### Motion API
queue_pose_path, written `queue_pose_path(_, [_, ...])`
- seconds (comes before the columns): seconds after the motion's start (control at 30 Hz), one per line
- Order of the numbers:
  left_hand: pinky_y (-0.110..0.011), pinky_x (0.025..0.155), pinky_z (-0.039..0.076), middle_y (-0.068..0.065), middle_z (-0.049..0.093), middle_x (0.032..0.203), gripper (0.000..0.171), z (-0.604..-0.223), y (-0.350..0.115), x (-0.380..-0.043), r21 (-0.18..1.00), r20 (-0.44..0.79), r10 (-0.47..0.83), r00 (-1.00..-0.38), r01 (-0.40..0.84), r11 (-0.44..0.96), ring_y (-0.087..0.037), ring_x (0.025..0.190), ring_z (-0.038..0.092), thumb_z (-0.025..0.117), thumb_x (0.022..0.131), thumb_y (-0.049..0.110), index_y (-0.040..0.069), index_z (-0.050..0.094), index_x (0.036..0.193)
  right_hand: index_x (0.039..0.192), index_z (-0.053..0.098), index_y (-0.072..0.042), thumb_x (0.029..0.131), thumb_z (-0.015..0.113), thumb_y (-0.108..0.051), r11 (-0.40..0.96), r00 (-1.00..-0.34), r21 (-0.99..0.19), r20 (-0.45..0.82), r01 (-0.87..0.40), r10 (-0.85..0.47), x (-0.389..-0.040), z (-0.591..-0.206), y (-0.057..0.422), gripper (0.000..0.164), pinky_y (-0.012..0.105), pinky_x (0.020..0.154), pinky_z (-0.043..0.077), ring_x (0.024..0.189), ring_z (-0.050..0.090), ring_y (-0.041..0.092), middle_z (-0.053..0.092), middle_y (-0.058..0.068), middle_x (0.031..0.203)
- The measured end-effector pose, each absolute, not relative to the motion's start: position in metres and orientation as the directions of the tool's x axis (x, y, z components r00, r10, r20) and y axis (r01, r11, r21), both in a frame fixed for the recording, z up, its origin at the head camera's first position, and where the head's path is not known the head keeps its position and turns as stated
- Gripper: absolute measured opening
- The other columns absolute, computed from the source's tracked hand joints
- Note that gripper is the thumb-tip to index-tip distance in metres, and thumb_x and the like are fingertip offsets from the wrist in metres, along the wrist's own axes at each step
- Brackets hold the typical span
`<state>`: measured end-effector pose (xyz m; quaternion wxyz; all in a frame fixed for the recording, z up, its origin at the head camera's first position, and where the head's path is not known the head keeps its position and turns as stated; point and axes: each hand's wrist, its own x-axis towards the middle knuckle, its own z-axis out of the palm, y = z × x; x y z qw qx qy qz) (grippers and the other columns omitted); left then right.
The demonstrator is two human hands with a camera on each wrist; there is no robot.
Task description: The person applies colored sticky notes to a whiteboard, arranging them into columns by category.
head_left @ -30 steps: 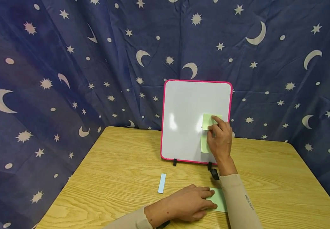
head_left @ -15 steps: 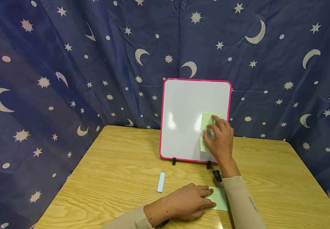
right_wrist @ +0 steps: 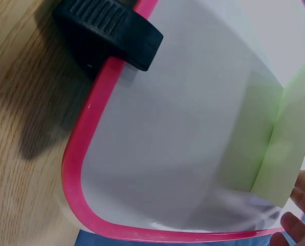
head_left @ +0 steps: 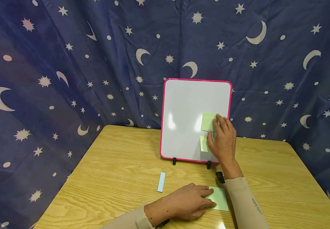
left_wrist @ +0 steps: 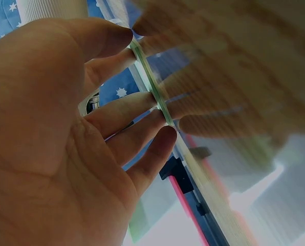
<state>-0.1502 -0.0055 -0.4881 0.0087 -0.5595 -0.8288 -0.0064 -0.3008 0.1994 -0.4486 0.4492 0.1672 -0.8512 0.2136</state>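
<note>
resting on the green paper (head_left: 221, 201) upon the surface (head_left: 119, 171), the left grip (head_left: 187, 202) has fingers apart; beyond, the right grip (head_left: 224, 138), also unclosed, seems to press the upper green sticky note (head_left: 207, 122) onto the whiteboard (head_left: 183, 98); next calls for lifting clear without peeling.

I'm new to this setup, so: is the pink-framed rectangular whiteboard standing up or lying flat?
Standing: the whiteboard rises from small black feet on the yellowish wooden table, its white face toward us.
</note>
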Motion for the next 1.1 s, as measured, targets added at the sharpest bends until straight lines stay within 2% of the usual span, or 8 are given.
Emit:
queue_pose_path(0.33, [-0.033, 0.112, 0.048, 0.002, 0.047, 0.164, 0.04, -0.486, -0.006, -0.152, 0.017, 0.03, 0.93, -0.367, 0.93, 0.367, -0.013, 0.151, 0.043, 0.056, 0.11, 0.034, 0.036, 0.061, 0.15, 0.144, 0.062, 0.004, 0.091, 0.073, -0.014, 0.853, -0.541, -0.191, 0.832, -0.486, -0.122, -0.299, -0.447, 0.202, 0.057, 0.065, 0.116, 0.033, 0.145, 0.042, 0.047, 0.051, 0.019, 0.159])
queue_pose_path(0.67, [-0.028, 0.099, 0.053, 0.004, 0.064, 0.146, 0.031, -0.483, -0.007, -0.161, 0.004, 0.136, 0.924, -0.358, 0.932, 0.361, -0.008, 0.134, 0.059, 0.062, 0.105, 0.028, 0.028, 0.074, 0.134, 0.145, 0.062, 0.005, 0.091, 0.074, -0.013, 0.845, -0.52, -0.19, 0.846, -0.5, -0.118, -0.297, -0.452, 0.208, 0.058, 0.067, 0.114, 0.034, 0.144, 0.043, 0.047, 0.051, 0.017, 0.159])
queue_pose_path(0.87, [-0.031, 0.098, 0.052, 0.006, 0.067, 0.137, 0.027, -0.473, -0.004, -0.176, -0.057, 0.21, 0.887, -0.411, 0.9, 0.431, -0.01, 0.127, 0.062, 0.066, 0.104, 0.035, 0.026, 0.075, 0.128, 0.146, 0.061, 0.003, 0.09, 0.074, -0.013, 0.842, -0.532, -0.199, 0.838, -0.501, -0.118, -0.295, -0.454, 0.209, 0.059, 0.067, 0.112, 0.035, 0.145, 0.042, 0.045, 0.05, 0.016, 0.16])
queue_pose_path(1.1, [-0.034, 0.107, 0.047, 0.006, 0.067, 0.137, 0.03, -0.453, -0.003, -0.19, -0.105, 0.299, 0.796, -0.526, 0.811, 0.576, -0.013, 0.131, 0.059, 0.066, 0.104, 0.039, 0.024, 0.074, 0.129, 0.144, 0.062, 0.003, 0.089, 0.075, -0.011, 0.838, -0.521, -0.193, 0.845, -0.51, -0.123, -0.295, -0.451, 0.211, 0.059, 0.068, 0.109, 0.037, 0.143, 0.043, 0.046, 0.052, 0.016, 0.159])
